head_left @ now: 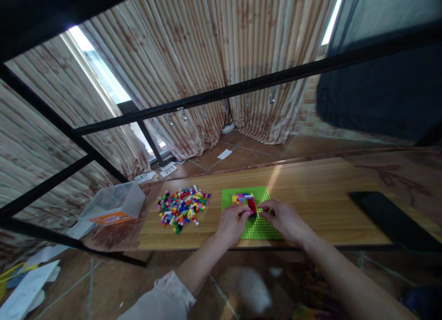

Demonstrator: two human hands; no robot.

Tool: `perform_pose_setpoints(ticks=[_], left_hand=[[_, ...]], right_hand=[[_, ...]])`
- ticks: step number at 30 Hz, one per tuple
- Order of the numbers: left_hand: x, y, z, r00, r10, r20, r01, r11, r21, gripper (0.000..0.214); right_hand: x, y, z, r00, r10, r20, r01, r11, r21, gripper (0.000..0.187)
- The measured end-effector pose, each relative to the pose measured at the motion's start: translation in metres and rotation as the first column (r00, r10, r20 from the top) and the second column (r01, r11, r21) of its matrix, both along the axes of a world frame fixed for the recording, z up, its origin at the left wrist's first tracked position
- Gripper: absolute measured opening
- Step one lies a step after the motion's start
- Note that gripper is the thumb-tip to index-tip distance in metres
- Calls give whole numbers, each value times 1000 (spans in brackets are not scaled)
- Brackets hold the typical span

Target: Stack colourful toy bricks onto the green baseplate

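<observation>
A green baseplate (235,195) lies on the wooden table (328,200), with a small patch of coloured bricks (243,198) built on its far part. Both my hands rest over the plate's near half. My left hand (233,223) has its fingers curled, fingertips pinched at a dark red brick (252,205) on the plate. My right hand (285,218) is curled too, its fingertips meeting the same spot from the right. Whether either hand holds a loose brick is too small to see. A heap of loose coloured bricks (182,207) lies left of the plate.
A clear plastic box with an orange label (112,205) sits at the table's left end. A dark flat slab (393,221) lies on the right of the table. Black frame bars (241,87) cross the view. Curtains hang behind; papers lie on the floor at left.
</observation>
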State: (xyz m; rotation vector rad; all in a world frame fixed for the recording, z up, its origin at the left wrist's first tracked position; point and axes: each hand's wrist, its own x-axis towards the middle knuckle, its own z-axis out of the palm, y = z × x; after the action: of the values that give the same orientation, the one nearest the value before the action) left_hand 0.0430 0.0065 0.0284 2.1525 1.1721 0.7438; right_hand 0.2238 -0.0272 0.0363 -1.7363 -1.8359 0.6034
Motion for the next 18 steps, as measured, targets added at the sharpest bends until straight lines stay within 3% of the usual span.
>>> perform_pose_setpoints(ticks=[4,12,15,18], left_hand=[[8,1,-5,999,-35,36,36,999,-36,22],[8,-6,-6,997,18,76,-11,996,-88,20],[-7,-10,-4,997,52,56,-51,998,-32,21],[-41,-11,-6,986,167,-26,-165,984,60,18]], right_hand=[[1,1,-3,998,23,-57,-25,999,-35,25],[-7,-1,-4,985,123,-122,-130,990,-54,28],[-12,-3,-1,984,136,-118,-144,988,-55,29],[-15,-5,1,985,152,-77,-156,986,-58,31]])
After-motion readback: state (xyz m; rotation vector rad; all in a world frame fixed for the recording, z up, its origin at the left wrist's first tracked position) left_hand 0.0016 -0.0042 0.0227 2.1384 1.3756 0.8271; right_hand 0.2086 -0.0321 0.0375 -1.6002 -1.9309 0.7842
